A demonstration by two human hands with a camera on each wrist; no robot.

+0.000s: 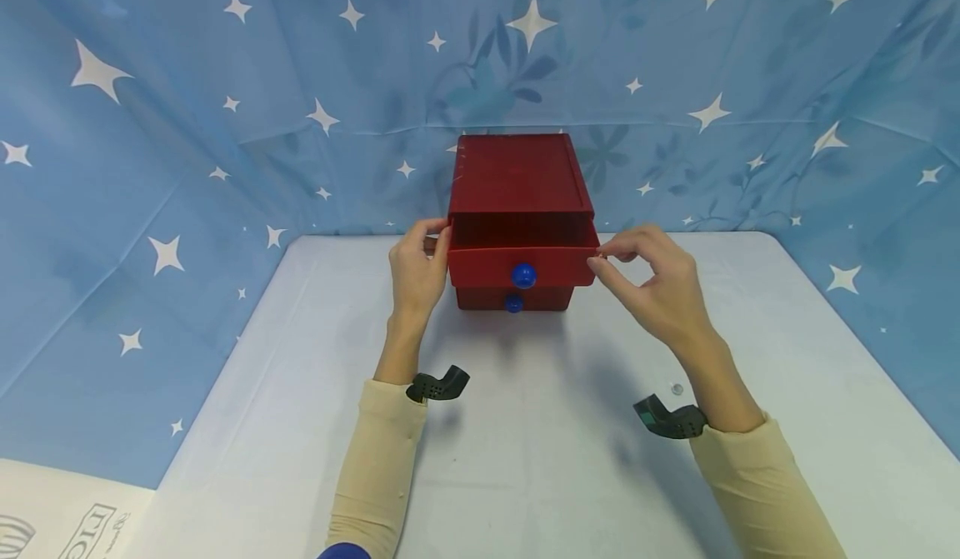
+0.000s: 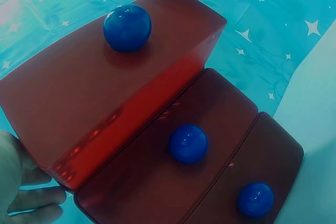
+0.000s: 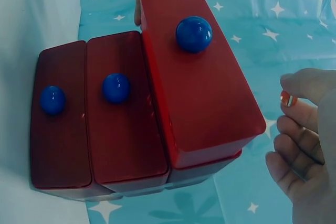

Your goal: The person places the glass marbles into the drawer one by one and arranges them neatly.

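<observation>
A red drawer unit (image 1: 520,174) with round blue knobs stands at the back of the white table. Its top drawer (image 1: 480,267) is pulled out, and the two lower drawers (image 3: 126,135) are closed in the right wrist view. My left hand (image 1: 417,267) rests against the unit's left side, with the thumb by the open drawer's edge and relaxed fingers (image 2: 37,199). At the drawer's right front corner, my right hand (image 1: 660,288) pinches a small orange-red and whitish piece (image 3: 287,98) between thumb and index finger. Fingertips cover much of that piece.
A small clear round thing (image 1: 677,389) lies on the white table (image 1: 525,459) near the right wrist. Blue star-patterned cloth (image 1: 360,67) hangs behind and at the sides. Printed paper or card (image 1: 67,509) shows at the lower left, and a blue rounded thing (image 1: 343,551) at the bottom edge.
</observation>
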